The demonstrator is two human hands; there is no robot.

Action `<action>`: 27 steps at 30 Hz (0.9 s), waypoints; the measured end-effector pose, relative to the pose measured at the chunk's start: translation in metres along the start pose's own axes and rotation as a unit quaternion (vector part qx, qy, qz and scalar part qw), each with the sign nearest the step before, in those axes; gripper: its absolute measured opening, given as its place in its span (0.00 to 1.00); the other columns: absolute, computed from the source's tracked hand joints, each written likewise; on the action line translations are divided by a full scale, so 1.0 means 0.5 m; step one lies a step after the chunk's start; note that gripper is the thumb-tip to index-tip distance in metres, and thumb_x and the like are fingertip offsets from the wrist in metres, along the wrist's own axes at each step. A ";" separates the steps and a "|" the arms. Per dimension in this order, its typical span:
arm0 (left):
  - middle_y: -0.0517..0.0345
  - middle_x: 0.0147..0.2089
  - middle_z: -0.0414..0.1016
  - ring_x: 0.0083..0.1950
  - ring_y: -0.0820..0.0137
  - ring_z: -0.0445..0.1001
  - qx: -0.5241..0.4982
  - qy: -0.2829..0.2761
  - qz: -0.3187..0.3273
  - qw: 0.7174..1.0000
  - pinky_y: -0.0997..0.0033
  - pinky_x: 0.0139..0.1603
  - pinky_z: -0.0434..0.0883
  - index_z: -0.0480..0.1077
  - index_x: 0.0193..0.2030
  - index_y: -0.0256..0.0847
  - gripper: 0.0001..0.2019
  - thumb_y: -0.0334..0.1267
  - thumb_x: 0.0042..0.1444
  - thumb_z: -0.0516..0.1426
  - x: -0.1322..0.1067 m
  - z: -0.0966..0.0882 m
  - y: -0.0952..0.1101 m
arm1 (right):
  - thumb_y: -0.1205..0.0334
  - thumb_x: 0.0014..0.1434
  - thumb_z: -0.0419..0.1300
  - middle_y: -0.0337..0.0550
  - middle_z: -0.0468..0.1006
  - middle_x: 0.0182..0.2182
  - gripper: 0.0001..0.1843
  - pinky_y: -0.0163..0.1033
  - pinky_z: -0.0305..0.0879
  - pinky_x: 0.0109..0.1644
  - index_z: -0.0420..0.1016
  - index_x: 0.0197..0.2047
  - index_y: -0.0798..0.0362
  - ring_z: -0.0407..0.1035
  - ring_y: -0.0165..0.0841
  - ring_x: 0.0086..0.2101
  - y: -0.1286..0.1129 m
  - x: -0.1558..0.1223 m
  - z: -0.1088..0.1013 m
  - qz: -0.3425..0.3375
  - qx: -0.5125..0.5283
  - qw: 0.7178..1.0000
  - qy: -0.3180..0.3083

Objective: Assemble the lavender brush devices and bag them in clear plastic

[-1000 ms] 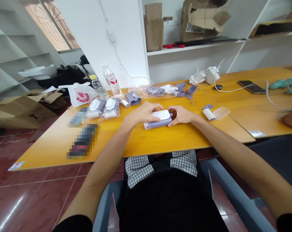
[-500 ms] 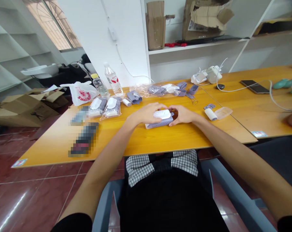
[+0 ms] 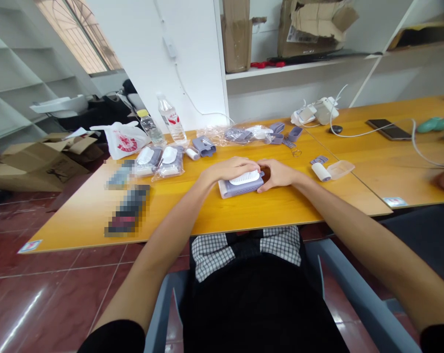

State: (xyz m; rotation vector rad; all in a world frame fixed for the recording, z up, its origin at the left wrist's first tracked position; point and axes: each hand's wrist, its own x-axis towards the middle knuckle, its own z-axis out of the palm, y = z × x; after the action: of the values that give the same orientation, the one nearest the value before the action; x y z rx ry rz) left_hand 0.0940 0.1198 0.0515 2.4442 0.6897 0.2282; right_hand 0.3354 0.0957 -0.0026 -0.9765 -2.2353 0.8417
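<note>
A lavender-grey plastic box (image 3: 246, 187) with small holes in its front side lies on the table, its left end pale and translucent. On top is a white oval piece (image 3: 245, 178) with ridges. My left hand (image 3: 232, 169) lies over the far side of the box, its fingers stretched out against the white piece; the thumb is hidden. At the right end, my right hand (image 3: 275, 174) curls round the box, thumb at the front and fingers behind. What the fingers touch behind the box is out of sight.
Bagged lavender-and-white sets (image 3: 170, 162), a lavender holder (image 3: 205, 146) and bottles (image 3: 172, 120) stand left and behind. Lavender cups (image 3: 294, 133) lie at the back. To the right are a white roll (image 3: 321, 171), a clear tray (image 3: 341, 169) and a phone (image 3: 389, 129).
My left thumb has left the front of the box, and the left fingers now stretch across its far side. More of the white piece shows. My right hand stays at the right end.
</note>
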 end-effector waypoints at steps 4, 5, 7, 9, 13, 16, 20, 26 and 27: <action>0.57 0.62 0.81 0.65 0.62 0.76 -0.002 -0.011 -0.005 1.000 0.63 0.72 0.66 0.81 0.55 0.46 0.20 0.45 0.75 0.48 0.007 0.004 -0.003 | 0.48 0.35 0.83 0.41 0.83 0.43 0.33 0.47 0.71 0.52 0.82 0.44 0.51 0.76 0.44 0.43 -0.001 -0.002 0.001 0.009 0.012 1.000 -0.001; 0.58 0.61 0.81 0.65 0.63 0.76 0.003 -0.013 -0.004 1.000 0.62 0.72 0.66 0.81 0.55 0.47 0.21 0.44 0.75 0.47 0.007 0.006 -0.003 | 0.48 0.34 0.83 0.41 0.83 0.42 0.33 0.47 0.71 0.51 0.82 0.43 0.51 0.76 0.44 0.43 -0.001 -0.002 0.001 0.010 0.009 1.000 -0.001; 0.58 0.61 0.81 0.63 0.63 0.76 0.013 -0.010 0.000 1.000 0.62 0.71 0.67 0.81 0.55 0.49 0.20 0.44 0.75 0.47 0.005 0.007 -0.003 | 0.48 0.34 0.83 0.41 0.83 0.42 0.33 0.46 0.72 0.51 0.82 0.43 0.51 0.76 0.44 0.43 -0.002 -0.003 0.001 0.010 0.006 1.000 -0.002; 0.57 0.59 0.81 0.62 0.63 0.77 0.024 -0.001 0.004 1.000 0.62 0.69 0.69 0.81 0.56 0.49 0.21 0.47 0.76 0.47 -0.003 0.007 -0.005 | 0.48 0.34 0.83 0.40 0.84 0.42 0.34 0.46 0.73 0.50 0.82 0.44 0.51 0.76 0.43 0.42 -0.001 -0.004 0.000 0.010 0.011 1.000 -0.003; 0.49 0.61 0.80 0.62 0.60 0.78 0.043 0.026 0.009 0.999 0.61 0.67 0.71 0.78 0.64 0.45 0.24 0.54 0.75 0.50 -0.031 0.000 -0.025 | 0.48 0.35 0.83 0.42 0.84 0.45 0.37 0.49 0.75 0.51 0.83 0.49 0.50 0.78 0.44 0.43 0.005 -0.007 -0.002 0.027 0.017 0.999 0.007; 0.46 0.70 0.76 0.67 0.58 0.76 0.022 0.025 -0.010 0.999 0.61 0.68 0.71 0.69 0.73 0.45 0.32 0.58 0.68 0.59 -0.055 -0.011 -0.052 | 0.48 0.37 0.83 0.46 0.85 0.50 0.41 0.52 0.75 0.57 0.84 0.55 0.50 0.79 0.47 0.48 0.010 -0.008 -0.004 0.037 0.013 0.999 0.030; 0.42 0.74 0.73 0.70 0.53 0.75 0.006 0.039 -0.034 0.999 0.57 0.68 0.72 0.67 0.74 0.43 0.45 0.55 0.52 0.72 -0.069 -0.022 -0.081 | 0.48 0.39 0.83 0.51 0.85 0.55 0.44 0.56 0.73 0.63 0.83 0.60 0.51 0.78 0.51 0.54 0.022 -0.008 -0.012 0.041 -0.001 0.998 0.051; 0.40 0.69 0.77 0.62 0.52 0.79 0.024 0.094 -0.087 0.992 0.56 0.61 0.75 0.72 0.70 0.38 0.44 0.55 0.49 0.72 -0.068 -0.014 -0.082 | 0.49 0.40 0.84 0.55 0.83 0.58 0.51 0.59 0.74 0.64 0.78 0.66 0.50 0.78 0.52 0.55 0.048 -0.019 -0.026 0.064 0.003 0.994 0.088; 0.40 0.69 0.77 0.61 0.52 0.80 0.026 0.098 -0.084 0.991 0.57 0.60 0.75 0.72 0.70 0.39 0.43 0.55 0.50 0.72 -0.068 -0.011 -0.081 | 0.49 0.40 0.84 0.54 0.83 0.58 0.51 0.59 0.74 0.64 0.77 0.67 0.49 0.78 0.52 0.56 0.050 -0.020 -0.027 0.062 0.007 0.994 0.093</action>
State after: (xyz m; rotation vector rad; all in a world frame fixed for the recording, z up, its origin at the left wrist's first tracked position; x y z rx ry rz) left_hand 0.0464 0.1328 0.0326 2.4170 0.9934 0.3910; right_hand 0.3613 0.1057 -0.0144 -1.1470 -2.0260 0.7849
